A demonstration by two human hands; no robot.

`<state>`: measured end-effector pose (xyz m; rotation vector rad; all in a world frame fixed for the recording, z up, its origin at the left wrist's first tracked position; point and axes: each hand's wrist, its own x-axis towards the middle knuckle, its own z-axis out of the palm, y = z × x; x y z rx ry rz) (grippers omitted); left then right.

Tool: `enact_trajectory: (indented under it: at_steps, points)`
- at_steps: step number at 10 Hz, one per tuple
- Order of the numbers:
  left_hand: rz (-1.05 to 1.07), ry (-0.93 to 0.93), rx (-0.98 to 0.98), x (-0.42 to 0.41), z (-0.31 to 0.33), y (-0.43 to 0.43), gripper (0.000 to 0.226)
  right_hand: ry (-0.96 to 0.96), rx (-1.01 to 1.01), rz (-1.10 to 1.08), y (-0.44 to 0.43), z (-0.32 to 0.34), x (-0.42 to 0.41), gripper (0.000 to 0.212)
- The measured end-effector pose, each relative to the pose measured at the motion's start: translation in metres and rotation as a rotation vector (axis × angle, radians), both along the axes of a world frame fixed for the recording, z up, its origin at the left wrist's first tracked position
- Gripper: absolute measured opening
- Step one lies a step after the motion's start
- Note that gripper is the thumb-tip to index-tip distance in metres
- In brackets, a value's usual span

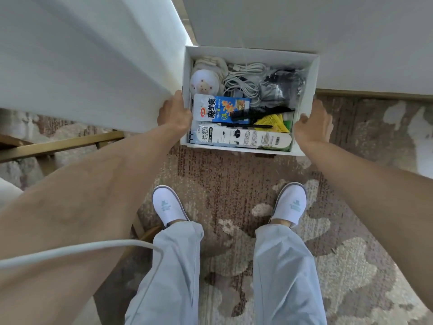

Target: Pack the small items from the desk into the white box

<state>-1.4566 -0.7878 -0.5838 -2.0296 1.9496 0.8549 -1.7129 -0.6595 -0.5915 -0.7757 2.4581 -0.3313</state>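
Head view: crowded open white box (312, 76)

Person is wearing pale blue-grey trousers (173, 273) and white slippers, left slipper (167, 205) and right slipper (291, 204) each bearing a teal logo. Forearms (98, 184), left hand (174, 112) and right hand (314, 124) are showing bare. Pale grey cable (70, 251) is crossing the left trouser leg.

Patterned carpet (234, 184) w/ L slipper (167, 205) & R slipper (293, 202) standing on it, gold frame (58, 146) at left.
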Motion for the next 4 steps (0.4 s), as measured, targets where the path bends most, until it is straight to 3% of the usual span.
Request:
enact_trajectory:
  at_steps: [2,3,4]
  points:
    - [0.060,0.110,0.219,0.003,0.017,-0.006,0.037,-0.144,0.163,0.044,-0.008,0.012,-0.005,0.048]
    - [0.057,0.139,0.282,0.004,0.056,0.000,0.050,-0.262,0.240,0.062,-0.005,0.050,-0.007,0.052]
    - [-0.064,0.099,0.280,0.007,0.110,0.014,0.045,-0.352,0.259,0.071,0.004,0.105,-0.001,0.031]
